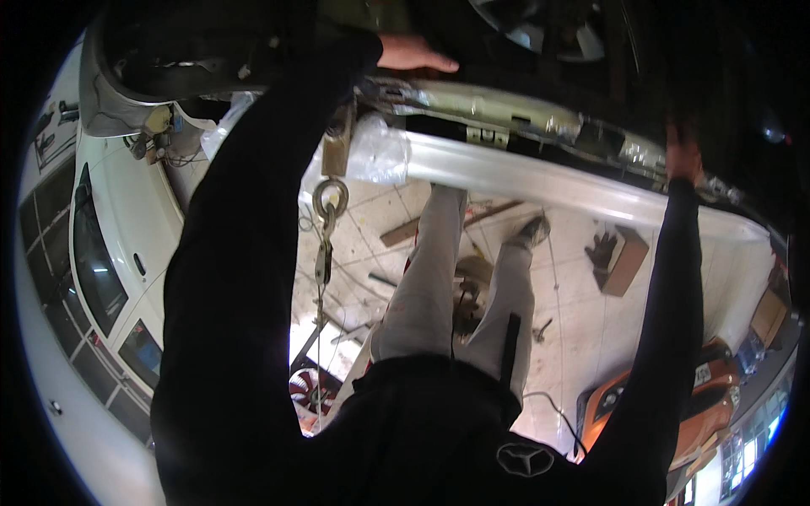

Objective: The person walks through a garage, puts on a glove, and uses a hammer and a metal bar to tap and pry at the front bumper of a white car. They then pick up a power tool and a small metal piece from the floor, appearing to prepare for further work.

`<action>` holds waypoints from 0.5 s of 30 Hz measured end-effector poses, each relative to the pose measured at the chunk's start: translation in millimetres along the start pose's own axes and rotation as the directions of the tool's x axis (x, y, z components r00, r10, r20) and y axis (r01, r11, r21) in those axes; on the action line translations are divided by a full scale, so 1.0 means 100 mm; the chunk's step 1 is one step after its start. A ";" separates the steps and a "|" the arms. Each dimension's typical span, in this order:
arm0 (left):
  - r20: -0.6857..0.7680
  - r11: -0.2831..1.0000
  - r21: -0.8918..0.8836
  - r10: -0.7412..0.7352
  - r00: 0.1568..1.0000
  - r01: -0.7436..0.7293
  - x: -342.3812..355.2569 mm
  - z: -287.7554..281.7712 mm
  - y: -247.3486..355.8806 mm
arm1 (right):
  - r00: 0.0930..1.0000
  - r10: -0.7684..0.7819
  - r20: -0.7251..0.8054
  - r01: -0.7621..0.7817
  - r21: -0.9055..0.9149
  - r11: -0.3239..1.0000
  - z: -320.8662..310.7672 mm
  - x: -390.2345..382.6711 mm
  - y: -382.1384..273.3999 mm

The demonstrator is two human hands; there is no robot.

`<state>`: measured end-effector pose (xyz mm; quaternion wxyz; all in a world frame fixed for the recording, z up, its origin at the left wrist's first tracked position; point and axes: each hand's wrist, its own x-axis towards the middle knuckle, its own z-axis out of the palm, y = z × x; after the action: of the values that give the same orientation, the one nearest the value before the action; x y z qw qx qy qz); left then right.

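Observation:
My left hand (413,55) lies with fingers stretched out on the dark car body (515,67) at the top, just above its exposed metal edge (548,126). My right hand (683,160) touches the same edge at the right; its fingertips are lost in shadow. Below the edge runs a long silver beam (557,175), with clear plastic (375,150) around its left part. Beside my left forearm hangs a metal clamp (336,152), with a ring, a hook (323,261) and a cable below it.
A white car (135,219) stands at the left, an orange car (704,405) at the lower right. Around my legs on the tiled floor lie several metal bars (401,232), a cardboard box (624,261) with a dark glove (601,251), and a cable (565,422).

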<state>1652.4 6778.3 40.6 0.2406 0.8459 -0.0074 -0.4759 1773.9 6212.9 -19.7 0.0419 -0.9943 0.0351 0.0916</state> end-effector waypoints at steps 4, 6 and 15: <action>0.098 0.988 -0.119 -0.083 0.992 0.095 -0.25 -0.19 -0.12 | 0.995 -0.073 -0.066 0.077 0.072 0.994 -0.01 -0.14 -0.10; 0.182 0.973 -0.187 -0.102 0.978 0.137 -0.33 -0.21 -0.18 | 0.991 -0.058 -0.124 0.067 0.073 0.995 -0.04 -0.22 -0.17; 0.146 0.985 -0.065 0.168 0.975 -0.160 -0.19 0.06 0.09 | 0.997 0.030 -0.071 -0.032 -0.018 0.999 0.06 -0.10 -0.02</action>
<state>1638.8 6772.7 56.5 0.2999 0.7973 -0.0828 -0.5172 1763.5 6215.6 -23.5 0.0298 -0.9966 0.0512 0.0574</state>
